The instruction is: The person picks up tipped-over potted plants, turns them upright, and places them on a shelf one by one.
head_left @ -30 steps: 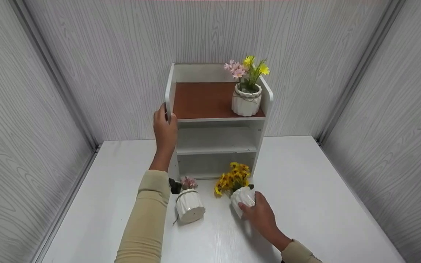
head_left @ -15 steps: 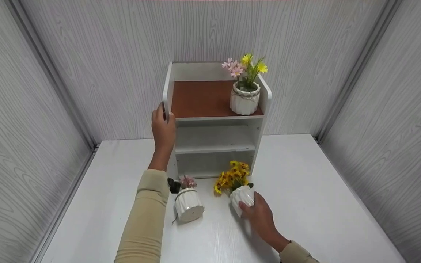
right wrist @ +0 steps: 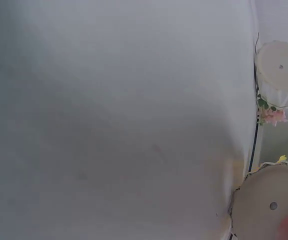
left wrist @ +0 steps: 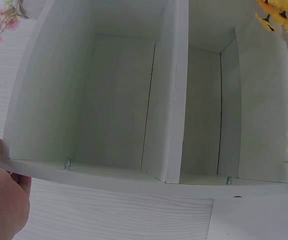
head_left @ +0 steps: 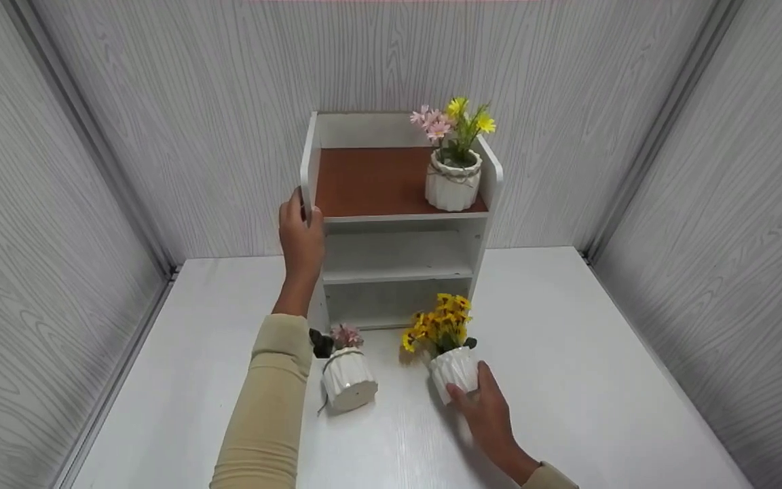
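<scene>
My left hand (head_left: 301, 241) grips the left side panel of a small white shelf unit (head_left: 398, 277), just below the top board. In the left wrist view that hand (left wrist: 3, 200) shows at the panel's edge. My right hand (head_left: 491, 415) holds a white ribbed flowerpot (head_left: 454, 370) with yellow flowers (head_left: 449, 318), thumb on the near side. The pot leans over in front of the unit, and its round base (right wrist: 259, 205) shows in the right wrist view. To its left, a second white pot (head_left: 350, 382) with pink flowers (head_left: 347, 336) lies tipped on the white table.
A third white pot (head_left: 453, 185) with pink and yellow flowers stands upright at the right of the unit's brown top board (head_left: 370, 180). Grey wood-grain walls (head_left: 228, 122) enclose the white table (head_left: 567, 380) at the back and both sides.
My right hand has tilted the yellow-flower pot more upright, and its flowers have risen slightly. The left hand keeps its grip on the shelf unit. The head view has shifted a little.
</scene>
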The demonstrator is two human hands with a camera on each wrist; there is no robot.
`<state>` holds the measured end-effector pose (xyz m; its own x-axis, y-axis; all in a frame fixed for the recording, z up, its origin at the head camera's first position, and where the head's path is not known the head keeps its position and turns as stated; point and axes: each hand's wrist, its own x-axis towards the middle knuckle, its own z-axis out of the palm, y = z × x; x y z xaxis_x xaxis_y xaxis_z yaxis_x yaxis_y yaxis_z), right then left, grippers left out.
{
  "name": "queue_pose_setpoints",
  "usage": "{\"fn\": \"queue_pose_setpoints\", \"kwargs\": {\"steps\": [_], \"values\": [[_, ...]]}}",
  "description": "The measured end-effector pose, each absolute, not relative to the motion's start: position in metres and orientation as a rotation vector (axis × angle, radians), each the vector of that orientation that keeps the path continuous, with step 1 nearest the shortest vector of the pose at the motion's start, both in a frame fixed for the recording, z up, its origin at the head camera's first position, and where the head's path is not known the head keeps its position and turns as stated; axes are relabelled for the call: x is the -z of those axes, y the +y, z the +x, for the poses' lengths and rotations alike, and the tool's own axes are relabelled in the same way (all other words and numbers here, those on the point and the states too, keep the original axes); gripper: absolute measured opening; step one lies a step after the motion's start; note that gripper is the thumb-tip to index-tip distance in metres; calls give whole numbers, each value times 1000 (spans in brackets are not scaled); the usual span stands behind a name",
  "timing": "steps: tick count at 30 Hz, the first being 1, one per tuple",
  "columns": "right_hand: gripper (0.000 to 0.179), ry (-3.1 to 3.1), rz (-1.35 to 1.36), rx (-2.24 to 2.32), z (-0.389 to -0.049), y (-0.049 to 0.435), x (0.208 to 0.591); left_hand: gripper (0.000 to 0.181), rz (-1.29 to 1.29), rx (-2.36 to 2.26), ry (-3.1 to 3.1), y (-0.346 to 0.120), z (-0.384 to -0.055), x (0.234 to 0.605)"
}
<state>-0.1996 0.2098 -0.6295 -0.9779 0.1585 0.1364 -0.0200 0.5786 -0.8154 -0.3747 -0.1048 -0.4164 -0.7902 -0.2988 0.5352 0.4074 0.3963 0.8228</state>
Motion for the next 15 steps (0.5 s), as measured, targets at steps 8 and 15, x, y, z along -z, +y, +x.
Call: {"fn": "queue_pose_setpoints", "kwargs": {"steps": [8,15], "values": [[99,-2615,-91,-1404,-194,218,632,53,-80,1425,-2036,-106,-375,415],[102,-2665,-113,-1439,-189,225,629,53,-85,1451,-2045,-107,-374,415]]}}
